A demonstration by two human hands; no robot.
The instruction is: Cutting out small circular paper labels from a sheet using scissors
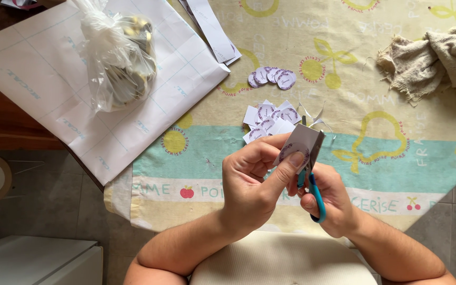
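The scissors [315, 196] have bright turquoise handles. The paper square [297, 148] is white with a purple round print, and the cut round stickers [272, 77] and square pieces [268, 121] carry the same purple on white. The tablecloth [386, 95] is cream with yellow pears and cherries, a mint-green band and small red fruit. The large sheet [69, 89] is white with a pale blue grid. The rag [439, 60] is beige.

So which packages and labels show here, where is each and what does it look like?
Paper square: pinched in left hand, right hand cutting it with scissors; white, purple ring.
Round labels: row on tablecloth; white, purple.
Square labels: heap below them.
Plastic bag: on white sheet; clear, knotted.
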